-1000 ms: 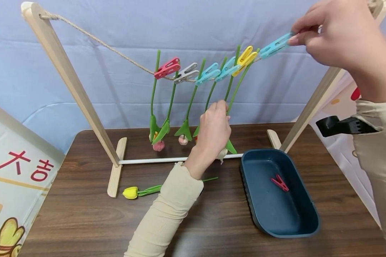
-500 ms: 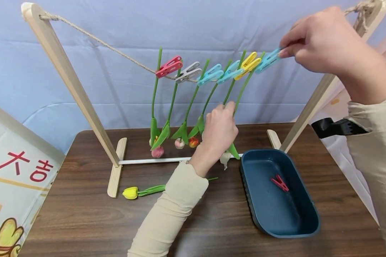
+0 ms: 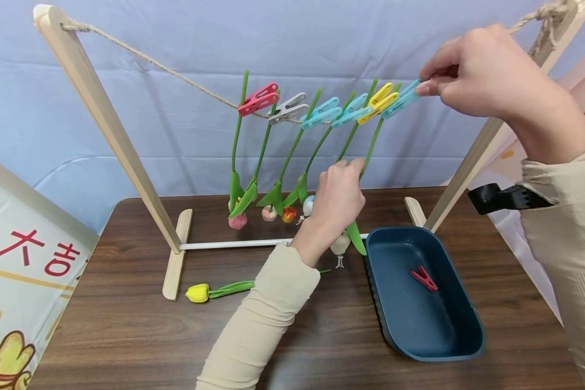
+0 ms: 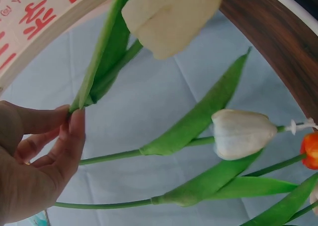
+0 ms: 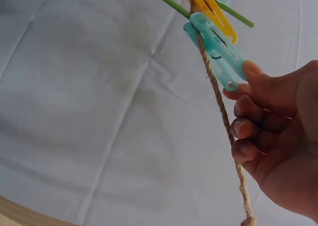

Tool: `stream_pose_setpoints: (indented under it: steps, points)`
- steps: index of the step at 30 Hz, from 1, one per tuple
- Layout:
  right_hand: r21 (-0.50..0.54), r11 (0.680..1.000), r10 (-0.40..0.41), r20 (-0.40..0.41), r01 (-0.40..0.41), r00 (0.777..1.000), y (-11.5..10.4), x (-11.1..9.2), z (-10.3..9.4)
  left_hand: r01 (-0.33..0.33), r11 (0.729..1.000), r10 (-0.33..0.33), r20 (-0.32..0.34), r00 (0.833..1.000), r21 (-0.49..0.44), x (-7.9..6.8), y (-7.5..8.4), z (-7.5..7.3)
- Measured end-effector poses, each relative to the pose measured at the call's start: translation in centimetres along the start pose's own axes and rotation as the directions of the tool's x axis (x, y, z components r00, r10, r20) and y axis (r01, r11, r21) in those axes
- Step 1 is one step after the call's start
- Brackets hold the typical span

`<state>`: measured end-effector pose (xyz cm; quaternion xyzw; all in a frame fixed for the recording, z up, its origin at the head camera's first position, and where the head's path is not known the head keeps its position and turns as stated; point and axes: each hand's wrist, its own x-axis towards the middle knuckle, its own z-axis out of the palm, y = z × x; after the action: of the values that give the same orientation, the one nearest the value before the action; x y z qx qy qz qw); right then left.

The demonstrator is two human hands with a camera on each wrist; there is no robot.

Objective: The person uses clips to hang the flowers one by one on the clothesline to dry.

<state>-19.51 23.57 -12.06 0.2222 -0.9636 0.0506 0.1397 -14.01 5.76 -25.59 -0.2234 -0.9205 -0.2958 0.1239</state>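
Note:
In the head view my left hand point(image 3: 338, 197) pinches an artificial tulip's green stem just above its leaves; its cream bloom point(image 4: 171, 20) hangs upside down. The pinch between thumb and fingertips shows in the left wrist view. My right hand point(image 3: 487, 76) holds the handle end of a light-blue clothespin point(image 5: 218, 49) between thumb and index finger. The clothespin's nose sits over the twine rope point(image 5: 218, 94), right at the tulip's stem end. Left of it, red point(image 3: 258, 99), grey, two blue and yellow point(image 3: 379, 103) clothespins hold several more hanging tulips on the rope.
A wooden frame point(image 3: 102, 119) carries the rope, with a white bar point(image 3: 234, 244) low across it. On the table, a yellow tulip point(image 3: 197, 293) lies partly behind my left forearm. A dark blue tray point(image 3: 385, 325) at right contains one red clothespin point(image 3: 424, 278).
My right hand has moved left and down, bringing the blue clothespin onto the rope beside the yellow one. My left hand has shifted slightly right with the cream tulip, and the rope has shifted slightly.

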Motion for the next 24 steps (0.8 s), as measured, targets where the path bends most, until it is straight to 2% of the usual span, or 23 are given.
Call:
stream_pose_setpoints:
  steps: [4,8,12,14,18,24]
  points:
    - [0.015,1.0,0.014,-0.028,-0.013,1.0,-0.3,-0.5,0.2,0.003,1.0,-0.004,-0.03,1.0,-0.029,0.0,-0.2,0.2]
    - [0.037,0.999,0.022,-0.103,-0.019,0.994,-1.0,-1.3,0.5,0.013,0.998,-0.017,-0.064,0.998,-0.056,0.0,-0.5,0.4]
    - [0.075,0.996,0.055,-0.222,-0.04,0.974,-1.5,-2.6,1.2,0.018,0.999,-0.022,-0.081,0.996,-0.044,0.0,-0.9,0.8]
    - [0.098,0.994,0.076,-0.246,-0.053,0.966,-1.7,-3.1,1.3,0.044,0.997,-0.047,-0.064,0.997,-0.057,-0.1,-0.9,0.7]
    - [0.154,0.986,0.105,-0.263,-0.066,0.959,-2.1,-4.1,1.4,0.083,0.994,-0.086,-0.034,0.996,-0.072,-0.4,-1.1,0.6]
    - [0.246,0.963,0.167,-0.208,-0.114,0.964,-1.6,-5.9,2.3,0.124,0.987,-0.123,0.018,0.992,-0.102,-1.3,-1.8,0.4]
